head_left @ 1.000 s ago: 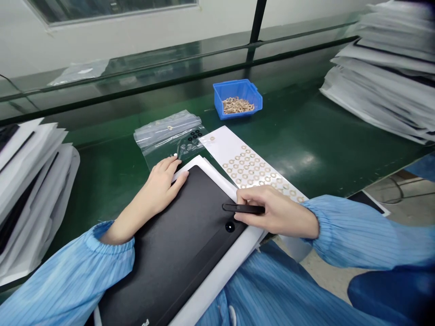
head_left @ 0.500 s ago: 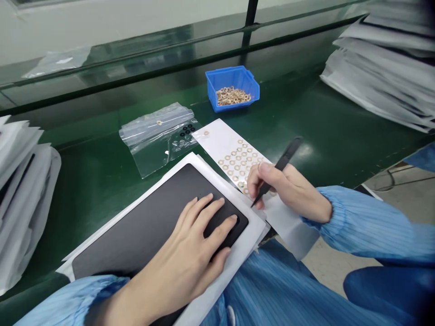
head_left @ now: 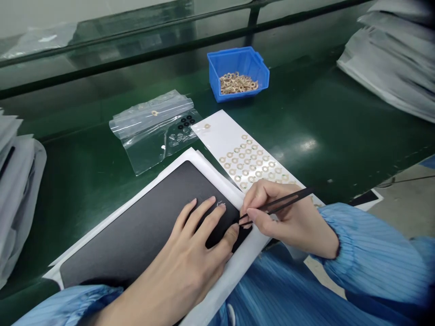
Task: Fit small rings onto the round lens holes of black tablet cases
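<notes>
A dark, flat, round-cornered panel lies on white wrapping at the table's front edge. My left hand rests on its right part, fingers spread. My right hand grips black tweezers, their tips at the panel's right end beside my left index finger. Whether anything is between the tips I cannot make out. Behind my right hand is a white sheet bearing rows of small beige rings; my hand covers part of it.
A blue bin of loose beige rings stands at the back. Left of the sheet lies a clear plastic bag with several black rings on it or inside. Stacks of white-wrapped items stand at left and right.
My right hand has turned and brought the tweezers from the wrapping's edge left and down onto the panel's end. My left index finger now lies close to the tips. The view has shifted slightly.
</notes>
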Available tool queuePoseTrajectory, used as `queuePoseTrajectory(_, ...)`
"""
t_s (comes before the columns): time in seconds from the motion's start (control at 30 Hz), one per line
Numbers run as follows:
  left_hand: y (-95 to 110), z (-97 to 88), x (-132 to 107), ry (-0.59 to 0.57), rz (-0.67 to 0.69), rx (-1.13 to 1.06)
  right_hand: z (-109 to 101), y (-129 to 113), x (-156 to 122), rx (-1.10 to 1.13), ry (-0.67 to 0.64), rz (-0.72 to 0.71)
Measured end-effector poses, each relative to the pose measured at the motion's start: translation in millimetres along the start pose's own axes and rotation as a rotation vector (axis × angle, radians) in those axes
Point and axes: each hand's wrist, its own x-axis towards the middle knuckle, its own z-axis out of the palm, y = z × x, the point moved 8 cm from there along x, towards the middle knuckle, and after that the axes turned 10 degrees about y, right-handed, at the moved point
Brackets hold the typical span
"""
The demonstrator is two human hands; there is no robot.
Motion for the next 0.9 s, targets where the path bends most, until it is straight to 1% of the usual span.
queuePoseTrajectory(0.33,-1.4,0.2,0.0,0.024,0.003,-0.039,0.0,-6.4,-3.0,-0.092,0.087,-0.046)
queuePoseTrajectory(0.53,-1.2,0.0,-1.5,0.005,0.0,-0.047,-0.2,-4.7,-5.6,-0.105,0.126,-0.026)
queuePoseTrajectory(0.9,-1.7,2.3,-1.7,-0.02,-0.014,-0.054,0.5,-6.6,-7.2,-0.136,0.116,-0.06)
